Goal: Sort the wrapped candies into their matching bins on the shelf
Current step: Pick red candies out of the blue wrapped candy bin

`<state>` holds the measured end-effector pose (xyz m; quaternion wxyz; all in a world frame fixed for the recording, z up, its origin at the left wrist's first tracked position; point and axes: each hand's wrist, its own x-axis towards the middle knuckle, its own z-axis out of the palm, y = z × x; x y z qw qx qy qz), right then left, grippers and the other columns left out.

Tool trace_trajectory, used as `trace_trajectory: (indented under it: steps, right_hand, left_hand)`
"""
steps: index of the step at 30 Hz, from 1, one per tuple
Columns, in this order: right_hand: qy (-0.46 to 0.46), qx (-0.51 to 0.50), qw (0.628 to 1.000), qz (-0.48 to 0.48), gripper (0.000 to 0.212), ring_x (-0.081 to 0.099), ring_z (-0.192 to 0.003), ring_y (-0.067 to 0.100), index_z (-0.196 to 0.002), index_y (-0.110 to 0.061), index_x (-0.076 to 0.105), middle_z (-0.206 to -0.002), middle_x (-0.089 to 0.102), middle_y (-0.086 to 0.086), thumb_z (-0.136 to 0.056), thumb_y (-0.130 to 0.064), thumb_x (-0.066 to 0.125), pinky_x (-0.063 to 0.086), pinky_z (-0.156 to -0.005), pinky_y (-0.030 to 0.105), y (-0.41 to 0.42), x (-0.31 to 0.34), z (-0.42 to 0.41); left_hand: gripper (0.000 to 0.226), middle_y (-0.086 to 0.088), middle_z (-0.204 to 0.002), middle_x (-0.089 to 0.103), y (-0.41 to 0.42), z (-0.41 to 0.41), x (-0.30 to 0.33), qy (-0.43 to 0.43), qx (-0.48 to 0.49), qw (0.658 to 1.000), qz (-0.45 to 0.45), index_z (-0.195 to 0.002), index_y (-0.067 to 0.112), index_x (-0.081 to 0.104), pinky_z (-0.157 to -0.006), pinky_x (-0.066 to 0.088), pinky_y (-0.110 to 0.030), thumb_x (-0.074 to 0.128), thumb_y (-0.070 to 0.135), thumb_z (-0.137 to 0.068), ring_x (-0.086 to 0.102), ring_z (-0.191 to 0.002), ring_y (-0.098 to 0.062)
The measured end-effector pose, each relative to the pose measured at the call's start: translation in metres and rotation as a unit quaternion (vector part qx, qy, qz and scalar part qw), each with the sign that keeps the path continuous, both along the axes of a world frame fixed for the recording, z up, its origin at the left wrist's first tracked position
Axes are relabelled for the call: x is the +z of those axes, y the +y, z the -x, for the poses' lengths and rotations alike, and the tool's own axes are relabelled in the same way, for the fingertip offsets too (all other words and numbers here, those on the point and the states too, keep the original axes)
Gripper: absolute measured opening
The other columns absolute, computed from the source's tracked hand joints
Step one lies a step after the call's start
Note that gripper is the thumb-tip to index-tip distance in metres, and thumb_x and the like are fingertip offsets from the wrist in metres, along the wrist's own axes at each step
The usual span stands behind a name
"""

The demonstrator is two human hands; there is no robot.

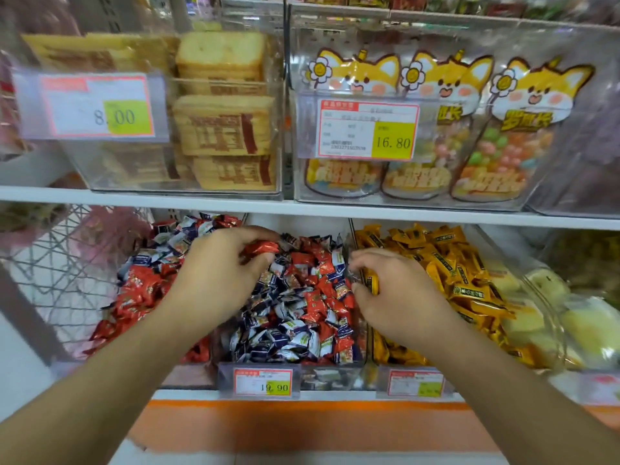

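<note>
On the lower shelf stand clear bins of wrapped candies. The middle bin [288, 365] holds mixed red and dark blue candies [298, 310]. A bin to its left is full of red candies [134, 297]. The bin on the right holds yellow candies [446, 263]. My left hand [218, 273] hovers over the middle bin and pinches a red wrapped candy [260, 248] between thumb and fingers. My right hand [392, 293] is at the divider between the middle and right bins, its fingers curled round a yellow candy [370, 280].
The upper shelf [201, 199] carries a clear bin of toast-like snack packs [224, 129] and a bin of fox-shaped candy bags [443, 129]. Price tags [261, 380] hang at the bins' fronts. A wire basket [60, 263] is at the left. Pale yellow packs [577, 317] lie far right.
</note>
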<state>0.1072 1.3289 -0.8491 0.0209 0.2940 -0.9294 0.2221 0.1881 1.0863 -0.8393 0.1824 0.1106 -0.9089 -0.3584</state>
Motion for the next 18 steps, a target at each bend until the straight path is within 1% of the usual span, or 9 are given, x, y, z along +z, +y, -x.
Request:
trace_trajectory:
  steps: [2,4,6,9,11,13,15,16,18]
  right_hand:
    - [0.008,-0.006,1.0,-0.006,0.032,0.045,-0.141,0.007,-0.131,-0.023,0.066,-0.149,0.054,-0.012,-0.099,-0.022,0.064,0.023,-0.11,0.013,-0.003,0.002,-0.002]
    - [0.017,-0.015,1.0,-0.012,0.034,0.048,-0.138,0.01,-0.133,-0.022,0.066,-0.145,0.057,-0.01,-0.099,-0.02,0.063,0.029,-0.112,0.016,-0.006,0.004,-0.004]
    - [0.031,-0.014,0.999,-0.022,0.036,0.052,-0.133,0.013,-0.134,-0.022,0.065,-0.141,0.061,-0.007,-0.098,-0.021,0.063,0.039,-0.116,0.026,-0.011,0.006,-0.004]
    - [0.053,0.017,0.996,-0.063,0.041,0.051,-0.133,0.016,-0.139,-0.028,0.061,-0.14,0.061,-0.007,-0.098,-0.027,0.064,0.041,-0.117,0.038,-0.025,0.01,-0.004]
    - [0.058,0.045,0.99,-0.117,0.045,0.046,-0.138,0.017,-0.142,-0.035,0.057,-0.145,0.058,-0.009,-0.098,-0.034,0.066,0.033,-0.122,0.042,-0.036,0.011,-0.002]
    - [0.056,0.061,0.979,-0.187,0.047,0.035,-0.147,0.02,-0.143,-0.042,0.053,-0.151,0.052,-0.008,-0.098,-0.041,0.066,0.018,-0.126,0.048,-0.048,0.009,0.002]
    - [0.039,0.06,0.968,-0.239,0.048,0.022,-0.154,0.024,-0.142,-0.047,0.053,-0.155,0.048,-0.003,-0.096,-0.044,0.068,0.004,-0.127,0.053,-0.057,0.004,0.008]
    - [0.031,0.058,0.964,-0.256,0.048,0.02,-0.155,0.025,-0.139,-0.05,0.054,-0.156,0.048,-0.001,-0.094,-0.045,0.07,0.0,-0.127,0.054,-0.06,0.001,0.011]
    - [0.024,0.052,0.958,-0.282,0.048,0.023,-0.154,0.023,-0.134,-0.053,0.057,-0.155,0.05,0.001,-0.09,-0.047,0.074,-0.002,-0.126,0.054,-0.066,-0.001,0.015]
  left_hand:
    - [0.027,0.018,-0.105,0.074,-0.016,-0.024,0.009,0.01,0.037,0.999,0.028,-0.119,0.041,0.071,-0.087,0.052,-0.021,0.071,0.028,-0.095,0.07,-0.097,-0.003]
    - [0.037,0.009,-0.125,0.071,-0.03,-0.043,0.013,-0.028,0.061,0.993,0.096,-0.132,0.041,0.064,-0.086,0.049,-0.025,0.068,0.034,-0.096,0.07,-0.105,-0.016]
    - [0.054,0.007,-0.151,0.053,-0.038,-0.056,0.01,-0.105,0.053,0.982,0.15,-0.149,0.04,0.048,-0.096,0.046,-0.029,0.064,0.043,-0.097,0.062,-0.124,-0.021]
    - [0.069,0.007,-0.165,0.031,-0.039,-0.065,-0.002,-0.139,0.004,0.975,0.173,-0.159,0.03,0.033,-0.117,0.03,-0.027,0.056,0.051,-0.097,0.037,-0.148,-0.016]
    - [0.074,0.009,-0.168,0.021,-0.036,-0.066,-0.008,-0.155,-0.02,0.973,0.168,-0.162,0.03,0.024,-0.122,0.019,-0.024,0.053,0.056,-0.098,0.022,-0.154,-0.011]
    - [0.079,0.011,-0.17,0.009,-0.033,-0.066,-0.011,-0.183,-0.04,0.971,0.152,-0.163,0.033,0.011,-0.126,0.016,-0.028,0.049,0.06,-0.099,0.014,-0.156,-0.011]
    - [0.08,0.011,-0.17,0.006,-0.032,-0.065,-0.013,-0.199,-0.048,0.969,0.14,-0.163,0.035,0.004,-0.126,0.022,-0.034,0.046,0.06,-0.099,0.016,-0.156,-0.015]
    - [0.08,0.01,-0.17,0.007,-0.033,-0.065,-0.014,-0.197,-0.049,0.969,0.138,-0.162,0.035,0.004,-0.124,0.026,-0.036,0.046,0.06,-0.1,0.02,-0.155,-0.017]
    - [0.078,0.009,-0.17,0.013,-0.035,-0.064,-0.015,-0.186,-0.052,0.971,0.139,-0.162,0.035,0.006,-0.122,0.031,-0.036,0.047,0.058,-0.1,0.027,-0.152,-0.018]
